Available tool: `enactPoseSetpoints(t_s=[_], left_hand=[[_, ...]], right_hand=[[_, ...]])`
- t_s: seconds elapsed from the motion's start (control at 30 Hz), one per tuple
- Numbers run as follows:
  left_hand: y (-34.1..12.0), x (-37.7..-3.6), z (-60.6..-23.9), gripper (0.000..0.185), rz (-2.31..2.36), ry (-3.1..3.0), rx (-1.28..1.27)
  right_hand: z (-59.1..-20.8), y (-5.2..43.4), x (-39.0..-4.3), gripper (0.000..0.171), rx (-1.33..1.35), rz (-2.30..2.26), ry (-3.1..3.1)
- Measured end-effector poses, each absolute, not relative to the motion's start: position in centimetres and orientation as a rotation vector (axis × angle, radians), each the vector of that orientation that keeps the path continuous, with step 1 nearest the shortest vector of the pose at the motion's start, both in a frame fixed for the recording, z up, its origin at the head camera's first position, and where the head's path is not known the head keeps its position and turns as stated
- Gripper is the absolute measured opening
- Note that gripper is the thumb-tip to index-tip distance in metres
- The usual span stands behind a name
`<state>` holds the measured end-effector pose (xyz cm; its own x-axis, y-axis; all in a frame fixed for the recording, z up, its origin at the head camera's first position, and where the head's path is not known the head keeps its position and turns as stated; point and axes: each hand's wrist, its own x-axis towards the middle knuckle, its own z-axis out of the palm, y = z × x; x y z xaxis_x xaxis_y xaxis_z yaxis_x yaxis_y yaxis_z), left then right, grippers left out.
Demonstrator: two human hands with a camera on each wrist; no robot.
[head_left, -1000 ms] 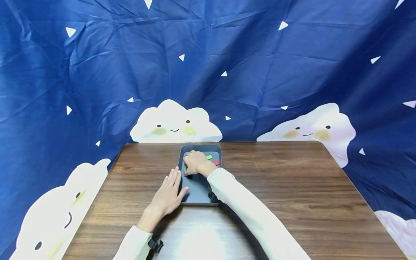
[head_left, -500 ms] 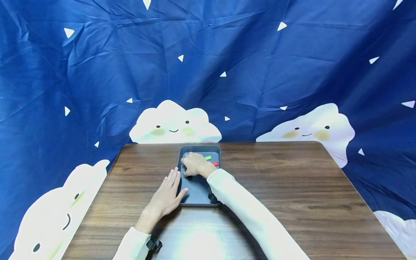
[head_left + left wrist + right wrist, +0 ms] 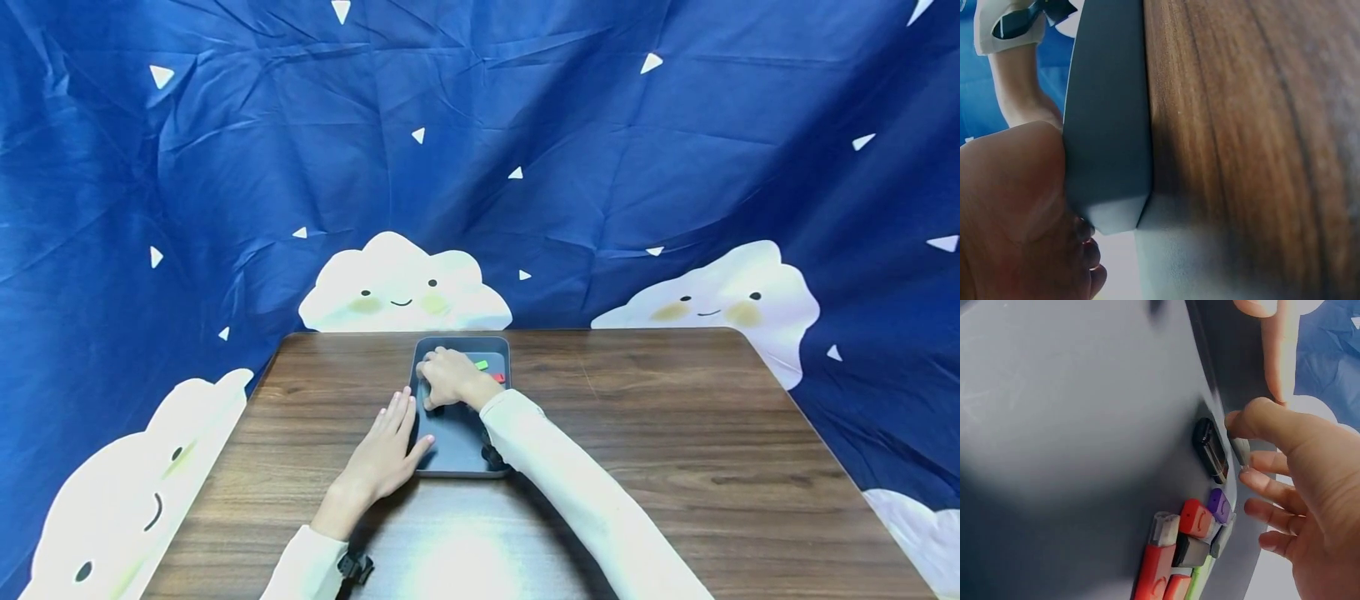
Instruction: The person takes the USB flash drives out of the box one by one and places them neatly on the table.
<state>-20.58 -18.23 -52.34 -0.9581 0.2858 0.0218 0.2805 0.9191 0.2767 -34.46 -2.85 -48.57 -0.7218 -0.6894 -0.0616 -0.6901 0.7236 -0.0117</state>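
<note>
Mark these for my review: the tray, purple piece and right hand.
Tray [image 3: 456, 447]: head view, bare floor, near end.
Purple piece [image 3: 1218, 505]: right wrist view, its middle.
Right hand [image 3: 453, 377]: head view, back of hand.

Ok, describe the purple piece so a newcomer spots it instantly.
On the wooden table sits a dark gray tray. In its half farther from the person, the right wrist view shows a cluster of small pieces. The purple piece lies beside a short red piece; only it is purple.

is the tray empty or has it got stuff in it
Not empty: in the right wrist view, the tray holds a purple piece, a green piece and a clear-tipped red piece, among others.
</note>
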Motion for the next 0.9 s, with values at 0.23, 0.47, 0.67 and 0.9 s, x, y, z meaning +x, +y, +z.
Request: enactPoseSetpoints(t_s=[0.23,0.47,0.67,0.9], left_hand=[[-18.2,-20.4,-52.3,0.079,0.446,3.055,0.453],[-18.4,-20.3,-52.0,0.078,0.453,3.037,0.449],[-18.5,-20.3,-52.1,0.077,0.465,3.034,0.458],[-18.4,-20.4,-52.1,0.078,0.482,3.042,0.465]], right_hand=[[-47.4,-2.4,-34.2,0.053,-1.162,-0.010,2.861],[-46.2,-1.5,-33.8,0.055,-1.149,-0.092,2.838],[-45.7,-0.1,-33.7,0.055,-1.154,-0.135,2.842],[-44.7,2.1,-33.6,0.054,-1.141,-0.242,2.861]])
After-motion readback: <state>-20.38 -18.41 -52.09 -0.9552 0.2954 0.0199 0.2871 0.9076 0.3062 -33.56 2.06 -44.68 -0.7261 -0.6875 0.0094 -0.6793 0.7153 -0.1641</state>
